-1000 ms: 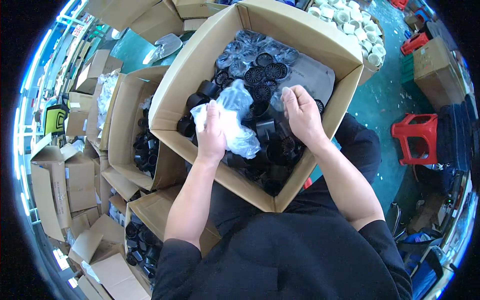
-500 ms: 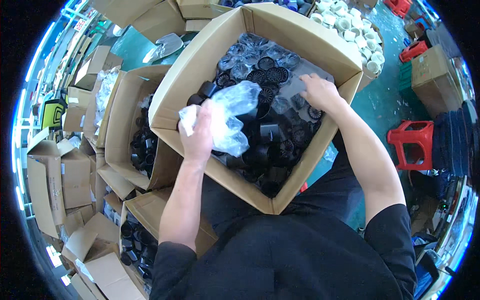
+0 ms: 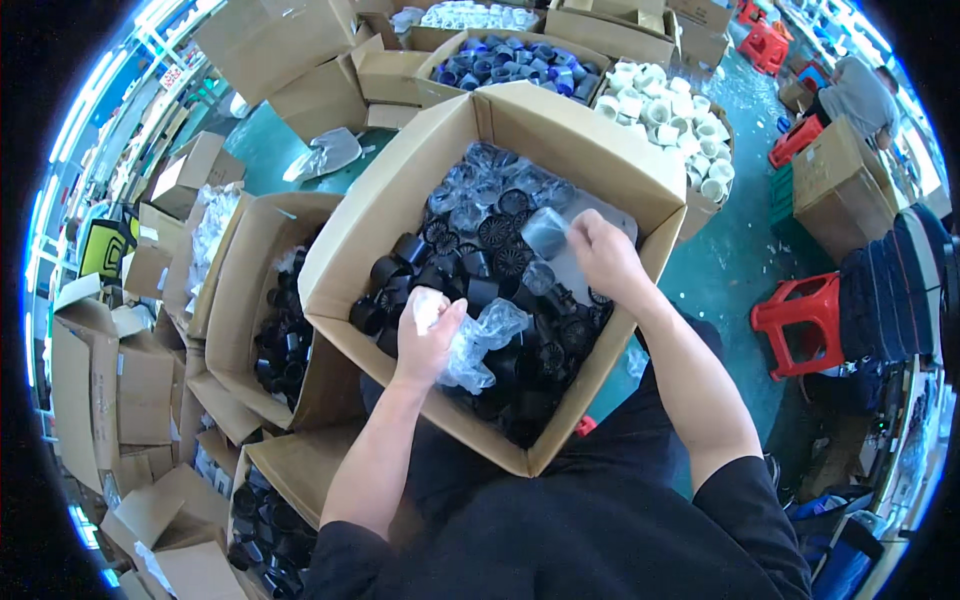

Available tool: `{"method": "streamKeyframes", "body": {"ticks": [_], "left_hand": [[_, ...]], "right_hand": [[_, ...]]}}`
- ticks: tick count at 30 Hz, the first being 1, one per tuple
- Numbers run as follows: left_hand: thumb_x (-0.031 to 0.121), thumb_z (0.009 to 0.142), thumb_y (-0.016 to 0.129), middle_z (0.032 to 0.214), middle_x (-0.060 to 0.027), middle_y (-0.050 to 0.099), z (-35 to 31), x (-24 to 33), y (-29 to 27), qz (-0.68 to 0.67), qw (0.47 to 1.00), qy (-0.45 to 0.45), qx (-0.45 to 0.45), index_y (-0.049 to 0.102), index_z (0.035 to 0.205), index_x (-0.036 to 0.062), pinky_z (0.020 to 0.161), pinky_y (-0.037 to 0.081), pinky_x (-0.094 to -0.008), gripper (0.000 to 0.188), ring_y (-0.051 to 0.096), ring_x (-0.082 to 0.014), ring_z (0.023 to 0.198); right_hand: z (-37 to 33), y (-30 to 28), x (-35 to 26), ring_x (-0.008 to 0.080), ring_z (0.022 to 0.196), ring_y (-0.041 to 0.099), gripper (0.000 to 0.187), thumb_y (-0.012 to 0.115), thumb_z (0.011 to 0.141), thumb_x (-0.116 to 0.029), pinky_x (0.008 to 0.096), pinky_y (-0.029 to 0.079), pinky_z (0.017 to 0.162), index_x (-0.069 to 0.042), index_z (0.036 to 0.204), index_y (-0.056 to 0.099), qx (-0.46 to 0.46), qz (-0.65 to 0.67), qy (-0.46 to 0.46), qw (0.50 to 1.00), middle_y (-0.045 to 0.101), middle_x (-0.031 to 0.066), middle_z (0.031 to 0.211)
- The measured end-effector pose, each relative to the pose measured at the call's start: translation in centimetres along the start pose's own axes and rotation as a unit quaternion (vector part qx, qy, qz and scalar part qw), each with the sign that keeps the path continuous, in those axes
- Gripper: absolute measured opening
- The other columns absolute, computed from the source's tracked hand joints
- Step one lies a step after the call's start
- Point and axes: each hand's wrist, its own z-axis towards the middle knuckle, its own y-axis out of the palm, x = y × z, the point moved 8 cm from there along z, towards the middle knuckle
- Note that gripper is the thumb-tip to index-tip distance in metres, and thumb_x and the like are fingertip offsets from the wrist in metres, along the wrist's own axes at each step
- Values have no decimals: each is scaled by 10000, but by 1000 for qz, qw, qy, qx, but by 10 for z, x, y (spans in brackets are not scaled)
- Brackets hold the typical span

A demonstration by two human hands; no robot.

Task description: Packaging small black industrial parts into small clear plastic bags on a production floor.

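A large open cardboard box (image 3: 390, 175) stands in front of me, full of black plastic parts (image 3: 480, 290): short cylindrical cups and round pieces with slotted faces. Toward its far side, many parts lie in clear plastic bags (image 3: 485, 170). My left hand (image 3: 428, 340) is closed around a bunch of crumpled clear plastic bags (image 3: 485, 345), low over the near left of the box. At the right side, my right hand (image 3: 608, 262) pinches a bagged cylindrical part (image 3: 545, 233), grey through the film. A flat greyish sheet (image 3: 615, 222) lies under that hand.
More boxes of black parts (image 3: 275, 350) stand at my left. Beyond the big box are a box of blue and dark parts (image 3: 515, 68) and one of white fittings (image 3: 665, 110). A red stool (image 3: 800, 325) stands at right; a person (image 3: 858, 95) sits farther back.
My right hand has closed on a bagged part and lifted it from the pile. My left hand has moved slightly right and down with the plastic bags. The view has tilted up.
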Motion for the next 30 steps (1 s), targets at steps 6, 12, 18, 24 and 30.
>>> {"method": "streamKeyframes", "body": {"ticks": [6, 12, 18, 24, 30], "left_hand": [[96, 884, 732, 833, -32, 622, -1, 15, 14, 6, 999, -14, -31, 595, 1028, 59, 647, 464, -259, 202, 541, -126, 688], [132, 883, 747, 869, -43, 654, -8, 19, 27, 10, 995, 62, -71, 605, 1097, 47, 669, 487, -265, 270, 584, -152, 716], [121, 923, 698, 891, -49, 647, -9, 12, 21, 102, 992, 28, -76, 600, 1123, 47, 690, 477, -266, 235, 584, -138, 763], [125, 932, 679, 893, -65, 661, -10, 16, 18, 169, 982, 69, -54, 615, 1104, 34, 699, 485, -280, 205, 598, -161, 752], [79, 895, 678, 911, -95, 655, -14, 32, 31, 126, 980, 129, -86, 619, 1058, 24, 705, 483, -308, 182, 597, -213, 742]], "right_hand": [[-23, 16, -16, 193, 815, 627, 138, 514, 1024, -140, 325, 512, 774, -23, 1003, 584, 2, 517, 72, 853, 644, 98, 962], [-42, 68, -37, 140, 817, 606, 142, 501, 1065, -177, 297, 535, 741, -57, 1021, 563, -80, 749, 151, 640, 617, 70, 933], [-49, 77, -44, 143, 813, 616, 141, 529, 1055, -187, 289, 558, 726, -49, 1037, 557, -100, 760, 183, 615, 611, 72, 924], [-49, 79, -40, 144, 805, 623, 139, 539, 1051, -181, 287, 574, 707, -43, 1047, 557, -104, 757, 192, 615, 624, 86, 944], [-49, 79, -42, 147, 800, 621, 148, 545, 1050, -188, 286, 577, 706, -40, 1058, 556, -119, 750, 179, 625, 627, 92, 959]]}}
